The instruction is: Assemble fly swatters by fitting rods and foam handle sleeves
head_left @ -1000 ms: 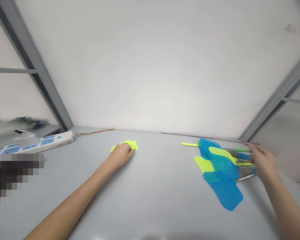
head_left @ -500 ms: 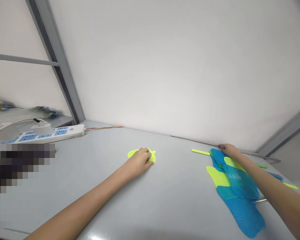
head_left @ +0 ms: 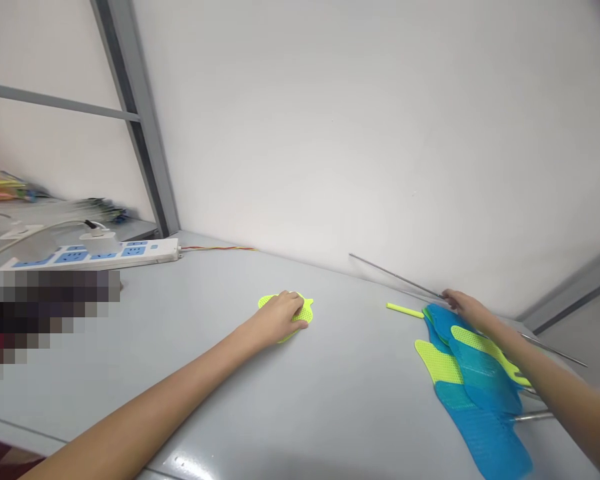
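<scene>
My left hand (head_left: 281, 317) lies over a yellow-green perforated fly swatter head (head_left: 304, 311) on the table, fingers bent together around it; most of the head is hidden under the palm. My right hand (head_left: 465, 307) pinches a thin metal rod (head_left: 393, 274) near the wall, its left end lifted off the tabletop. Just below that hand, several overlapping fly swatter heads lie in a pile: blue ones (head_left: 483, 413) and yellow-green ones (head_left: 439, 363). A yellow-green stick-like handle (head_left: 404, 310) pokes out of the pile to the left.
A white power strip (head_left: 163, 251) with plugs stands at the left, a thin red-yellow wire (head_left: 217, 249) running from it along the wall. Grey metal frame posts (head_left: 153, 160) rise at the left. The grey table (head_left: 220, 400) meets a white wall (head_left: 305, 133).
My right hand has raised the metal rod off the table's back edge, tilting its left end up. The left hand stays on the yellow-green fly swatter head. The view has shifted slightly.
</scene>
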{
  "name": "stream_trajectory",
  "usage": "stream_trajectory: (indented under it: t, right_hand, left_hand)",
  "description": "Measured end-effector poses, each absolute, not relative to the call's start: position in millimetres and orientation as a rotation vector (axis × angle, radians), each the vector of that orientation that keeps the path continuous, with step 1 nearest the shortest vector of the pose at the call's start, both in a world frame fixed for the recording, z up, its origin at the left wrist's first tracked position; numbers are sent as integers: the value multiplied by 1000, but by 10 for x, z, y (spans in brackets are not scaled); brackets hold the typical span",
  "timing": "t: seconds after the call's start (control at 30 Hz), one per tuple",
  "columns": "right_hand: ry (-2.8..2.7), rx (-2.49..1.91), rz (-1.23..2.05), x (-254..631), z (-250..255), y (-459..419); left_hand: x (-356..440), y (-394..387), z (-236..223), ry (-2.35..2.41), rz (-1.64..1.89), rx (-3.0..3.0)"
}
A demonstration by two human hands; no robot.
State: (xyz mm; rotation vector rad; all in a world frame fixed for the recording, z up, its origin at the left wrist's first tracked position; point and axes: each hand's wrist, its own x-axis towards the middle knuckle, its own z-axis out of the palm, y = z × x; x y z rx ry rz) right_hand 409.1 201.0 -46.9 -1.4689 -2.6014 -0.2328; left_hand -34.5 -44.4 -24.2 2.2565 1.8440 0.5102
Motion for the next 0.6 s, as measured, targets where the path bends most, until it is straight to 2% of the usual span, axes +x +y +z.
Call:
stream_trajectory:
  t: [0.2, 0.43, 0.6]
  right_hand:
    - [-2681, -1281, -324, 3859, -59, 1804]
    - [-2783, -1068, -492, 3423, 350, 1190]
    - [-2782, -950, -563, 3193, 501, 719]
  left_hand:
    - [-492, -424, -217, 1954, 410, 2144]
    - [-454, -388, -175, 2163, 916, 2282]
    - [-317, -447, -122, 2114, 750, 2591]
